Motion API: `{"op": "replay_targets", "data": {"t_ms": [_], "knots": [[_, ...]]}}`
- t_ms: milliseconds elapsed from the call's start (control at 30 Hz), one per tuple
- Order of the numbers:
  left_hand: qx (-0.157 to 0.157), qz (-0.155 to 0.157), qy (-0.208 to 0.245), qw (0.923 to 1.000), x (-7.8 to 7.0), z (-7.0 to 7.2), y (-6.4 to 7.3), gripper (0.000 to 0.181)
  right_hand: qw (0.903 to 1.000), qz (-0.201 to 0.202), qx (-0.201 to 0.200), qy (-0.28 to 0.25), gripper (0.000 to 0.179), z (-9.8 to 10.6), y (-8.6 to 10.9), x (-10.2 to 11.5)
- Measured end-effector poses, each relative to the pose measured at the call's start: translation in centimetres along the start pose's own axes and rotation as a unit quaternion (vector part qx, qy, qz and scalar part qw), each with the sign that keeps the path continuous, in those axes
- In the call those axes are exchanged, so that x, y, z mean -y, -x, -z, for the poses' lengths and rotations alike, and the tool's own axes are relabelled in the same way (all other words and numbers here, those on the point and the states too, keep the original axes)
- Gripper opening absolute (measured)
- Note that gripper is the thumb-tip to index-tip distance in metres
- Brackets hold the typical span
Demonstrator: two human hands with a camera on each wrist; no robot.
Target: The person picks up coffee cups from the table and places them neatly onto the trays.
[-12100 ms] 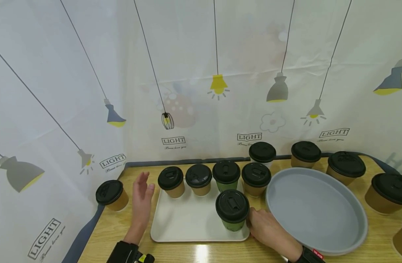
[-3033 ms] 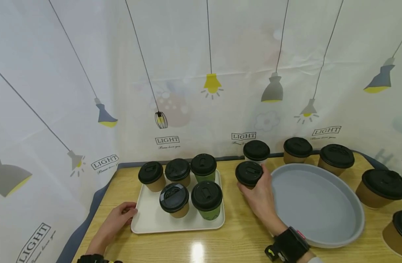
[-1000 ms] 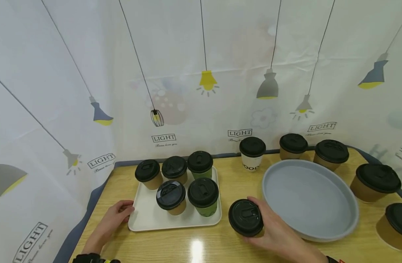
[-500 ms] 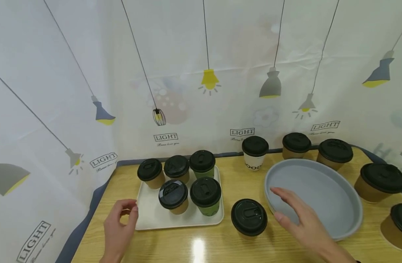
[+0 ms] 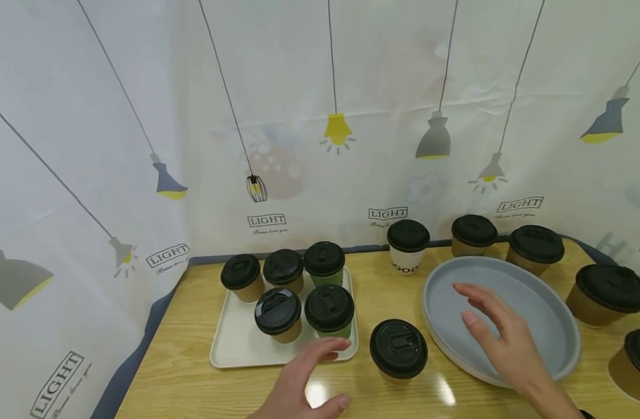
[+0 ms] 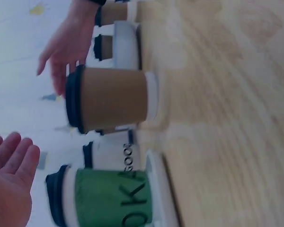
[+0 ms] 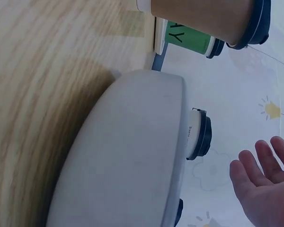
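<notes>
Between my two hands, a brown paper coffee cup with a black lid [image 5: 398,352] stands upright on the wooden table. My left hand [image 5: 301,387] is to its left, in front of the white tray [image 5: 231,349], fingers apart from the thumb and holding nothing. Over the grey round tray [image 5: 445,334] my right hand [image 5: 508,343] hovers empty, its fingers extended. The white tray bears several lidded cups, among them a green cup [image 6: 113,196] nearest the lone brown one. In the right wrist view, the right hand [image 7: 267,184] shows above the round tray's side.
A white cup with black lettering [image 5: 406,256] stands at the back, left of the round tray. Several brown lidded cups [image 5: 534,250] curve around that tray's back and right side. A printed curtain [image 5: 299,145] hangs along the table's back edge.
The brown cup came forward from beside the white cup in my right hand, which released it and drew right. My left hand left the white tray's edge and moved right. That tray sits farther left.
</notes>
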State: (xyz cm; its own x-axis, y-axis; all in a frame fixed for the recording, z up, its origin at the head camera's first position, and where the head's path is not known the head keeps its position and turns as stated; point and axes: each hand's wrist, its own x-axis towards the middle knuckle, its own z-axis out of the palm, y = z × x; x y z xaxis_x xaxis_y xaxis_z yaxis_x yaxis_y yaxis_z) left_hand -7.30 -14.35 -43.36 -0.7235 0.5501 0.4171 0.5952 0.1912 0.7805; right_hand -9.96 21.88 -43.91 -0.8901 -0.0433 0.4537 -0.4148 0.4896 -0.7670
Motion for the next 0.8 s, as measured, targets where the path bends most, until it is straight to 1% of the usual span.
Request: {"op": "replay_targets", "data": {"t_ms": [67,167,233,300,367,400,467,567,633,700,800], "knots": [[0.016,0.043,0.029,0.9985,0.4,-1.2,-0.4,0.072,1.0,0.004,0.0,-0.006,0.041,0.0,0.0,-0.1],[0.033,0.095,0.05,0.9936,1.1,-2.9,-0.8,0.085,0.9998,0.012,-0.001,-0.014,0.042,-0.1,-0.1,-0.4],[0.047,0.123,0.044,0.9903,1.5,-4.0,-1.0,0.093,0.9998,0.012,-0.002,-0.012,0.042,-0.1,-0.1,-0.4],[0.06,0.155,0.022,0.9858,1.9,-5.0,-1.5,0.099,0.9998,0.013,-0.004,-0.011,0.043,0.0,-0.1,-0.5],[0.069,0.193,0.001,0.9788,2.1,-5.6,-1.9,0.105,0.9999,0.012,-0.003,-0.012,0.043,0.1,-0.1,-0.5],[0.069,0.212,-0.004,0.9747,2.1,-5.9,-2.1,0.107,0.9999,0.012,-0.003,-0.012,0.043,0.1,-0.1,-0.5],[0.063,0.245,0.007,0.9676,2.3,-6.5,-2.7,0.109,0.9998,0.012,-0.003,-0.013,0.043,0.1,-0.2,-0.5],[0.038,0.26,0.043,0.9639,2.8,-7.3,-3.4,0.108,0.9997,0.014,-0.001,-0.021,0.042,0.0,-0.2,-0.6],[0.017,0.263,0.064,0.9626,3.2,-7.9,-3.8,0.106,0.9996,0.015,0.0,-0.024,0.041,-0.1,-0.2,-0.7],[-0.002,0.258,0.064,0.9639,3.7,-8.5,-3.9,0.105,0.9995,0.014,0.002,-0.027,0.041,-0.2,-0.2,-0.7],[-0.018,0.265,0.053,0.9627,4.3,-9.1,-4.3,0.107,0.9996,0.011,0.002,-0.024,0.041,-0.4,-0.1,-0.7]]}}
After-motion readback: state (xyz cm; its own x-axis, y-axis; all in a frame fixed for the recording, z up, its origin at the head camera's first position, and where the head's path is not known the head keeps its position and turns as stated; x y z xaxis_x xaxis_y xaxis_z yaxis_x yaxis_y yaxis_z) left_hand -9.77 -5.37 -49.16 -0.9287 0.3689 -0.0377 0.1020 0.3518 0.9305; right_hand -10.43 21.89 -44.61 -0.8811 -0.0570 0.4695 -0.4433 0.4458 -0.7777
